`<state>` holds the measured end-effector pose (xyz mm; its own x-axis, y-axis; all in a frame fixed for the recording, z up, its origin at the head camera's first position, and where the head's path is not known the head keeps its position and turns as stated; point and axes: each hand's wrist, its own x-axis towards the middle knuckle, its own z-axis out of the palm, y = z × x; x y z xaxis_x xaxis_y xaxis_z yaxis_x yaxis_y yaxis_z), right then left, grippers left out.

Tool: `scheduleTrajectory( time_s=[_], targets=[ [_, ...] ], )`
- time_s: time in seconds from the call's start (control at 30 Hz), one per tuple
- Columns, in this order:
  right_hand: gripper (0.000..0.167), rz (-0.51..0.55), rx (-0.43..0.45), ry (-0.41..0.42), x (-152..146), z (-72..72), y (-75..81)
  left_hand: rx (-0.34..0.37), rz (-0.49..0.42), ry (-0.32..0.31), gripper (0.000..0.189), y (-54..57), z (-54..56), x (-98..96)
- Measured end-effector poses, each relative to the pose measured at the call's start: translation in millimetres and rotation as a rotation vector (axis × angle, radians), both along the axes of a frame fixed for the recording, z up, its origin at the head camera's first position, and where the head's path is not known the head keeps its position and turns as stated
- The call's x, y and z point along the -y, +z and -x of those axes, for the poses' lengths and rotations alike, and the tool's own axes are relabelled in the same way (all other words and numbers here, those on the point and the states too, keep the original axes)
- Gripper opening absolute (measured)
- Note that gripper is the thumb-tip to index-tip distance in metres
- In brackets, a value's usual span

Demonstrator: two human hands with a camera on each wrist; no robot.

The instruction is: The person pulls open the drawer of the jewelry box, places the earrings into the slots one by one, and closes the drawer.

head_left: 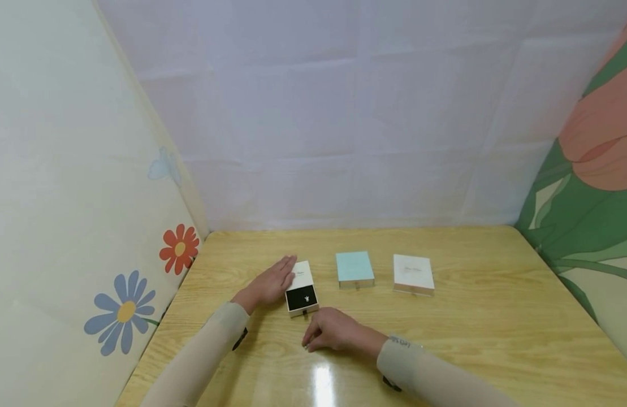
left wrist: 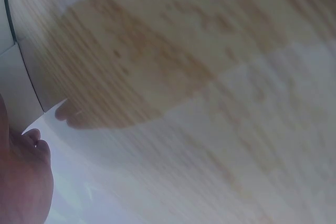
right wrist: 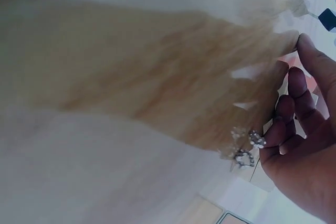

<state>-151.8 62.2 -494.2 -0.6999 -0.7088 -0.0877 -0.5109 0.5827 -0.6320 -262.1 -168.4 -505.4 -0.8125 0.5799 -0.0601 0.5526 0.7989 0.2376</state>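
My left hand point(head_left: 269, 284) lies over the left edge of a white drawer-style jewelry box point(head_left: 303, 275), fingers stretched along its lid. The drawer is pulled out towards me, showing a black insert point(head_left: 295, 298) that carries a small silvery earring point(head_left: 306, 298). Just in front of the box, my right hand point(head_left: 333, 329) is low over the table, thumb and forefinger together on a tiny silvery piece of jewelry point(head_left: 306, 346), mostly covered by the fingertips. Close by that hand in the right wrist view are two sparkling pieces of jewelry point(right wrist: 257, 139), mirrored in the glossy tabletop.
A light blue box point(head_left: 355, 266) and another white box point(head_left: 413, 272), both closed, stand in a row to the right on the wooden table point(head_left: 486, 316). A pale cloth point(head_left: 344, 113) hangs behind, with flower-printed walls point(head_left: 64, 169) at both sides.
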Motion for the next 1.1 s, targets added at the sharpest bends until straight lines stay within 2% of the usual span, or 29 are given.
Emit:
scheduleTrajectory(
  time_s=[0.33,0.53,0.83,1.1],
  targets=[
    [0.003,-0.026,-0.077,0.054,4.5,0.5,-3.3,0.010,0.001,0.009,0.061,-1.5,0.1,1.2],
    [0.004,-0.047,-0.073,0.042,10.1,-2.1,0.0,0.003,0.006,0.003,0.060,-0.9,-0.5,0.2],
    [0.004,0.022,-0.099,0.017,12.1,0.7,2.3,0.007,-0.025,0.002,0.061,-1.5,-0.9,-0.1],
    [0.007,0.106,-0.068,-0.047,12.8,1.8,5.6,-0.004,-0.041,-0.003,0.062,-2.9,-0.3,0.3]
  ],
)
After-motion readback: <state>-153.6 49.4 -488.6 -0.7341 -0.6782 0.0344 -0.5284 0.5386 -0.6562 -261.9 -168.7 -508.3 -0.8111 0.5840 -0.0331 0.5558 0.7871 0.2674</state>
